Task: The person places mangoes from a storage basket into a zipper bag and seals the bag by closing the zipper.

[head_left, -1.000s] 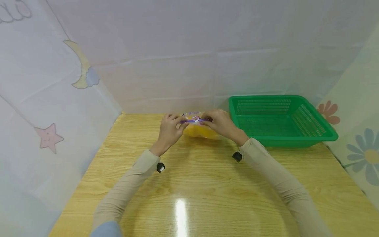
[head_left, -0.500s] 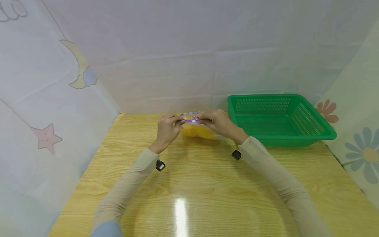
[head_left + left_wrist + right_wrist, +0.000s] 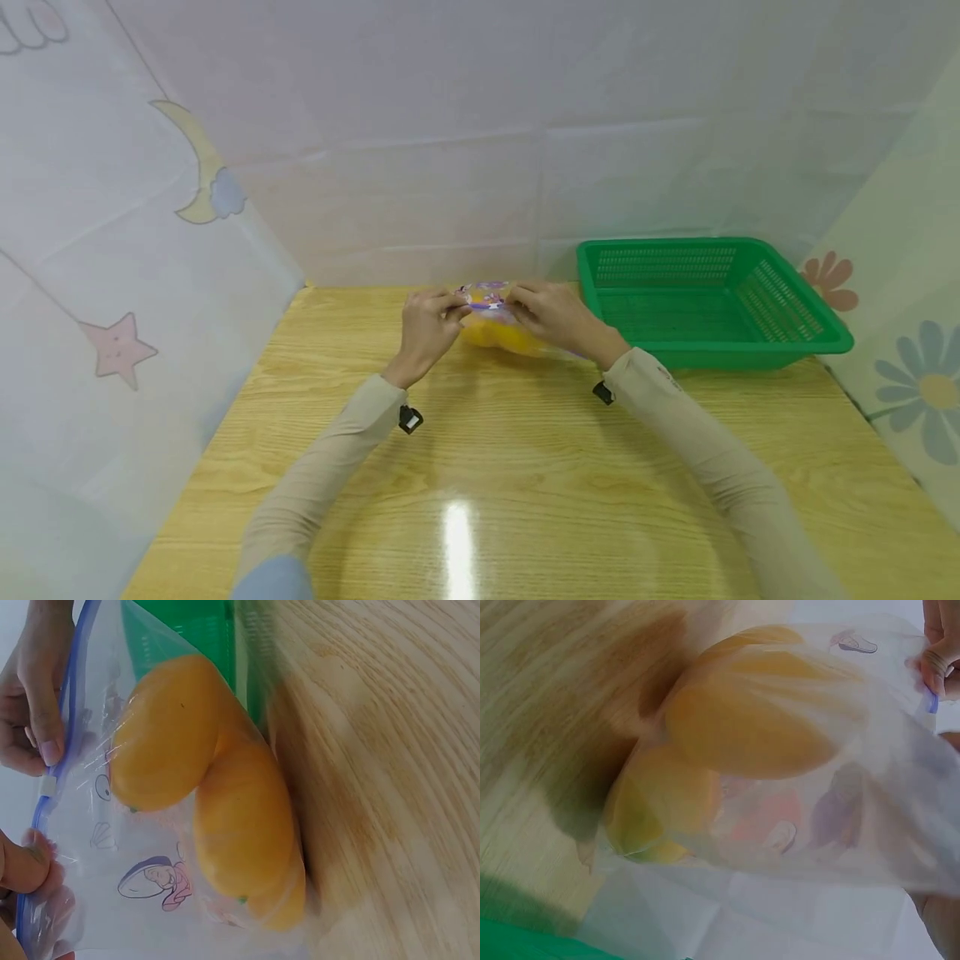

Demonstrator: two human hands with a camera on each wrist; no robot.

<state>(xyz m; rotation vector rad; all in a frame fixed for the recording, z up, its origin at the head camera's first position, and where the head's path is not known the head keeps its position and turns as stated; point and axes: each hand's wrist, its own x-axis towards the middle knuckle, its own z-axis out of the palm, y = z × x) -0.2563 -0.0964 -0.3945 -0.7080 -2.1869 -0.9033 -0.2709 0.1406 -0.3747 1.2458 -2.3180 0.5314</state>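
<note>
A clear printed slider zip bag (image 3: 487, 321) stands between my hands near the table's back edge, with several orange-yellow oval fruits (image 3: 247, 817) at its bottom. My left hand (image 3: 427, 325) pinches the left part of its purple zip edge (image 3: 69, 742) between thumb and fingers. My right hand (image 3: 551, 312) pinches the same edge farther right. The white slider (image 3: 47, 786) sits on the zip between the two hands, close to the right fingertips. In the right wrist view, the bag's film covers much of my right hand (image 3: 934, 919).
A green plastic basket (image 3: 716, 346) with slotted sides stands at the back right of the wooden table (image 3: 517, 475), just beyond my right hand. A pale printed cloth (image 3: 420, 167) hangs behind and at the sides. A small black device (image 3: 409, 419) hangs at each wrist.
My left thumb and fingertips have drawn closer together on the bag's edge. The right hand has shifted very slightly, and the bag stays in nearly the same place.
</note>
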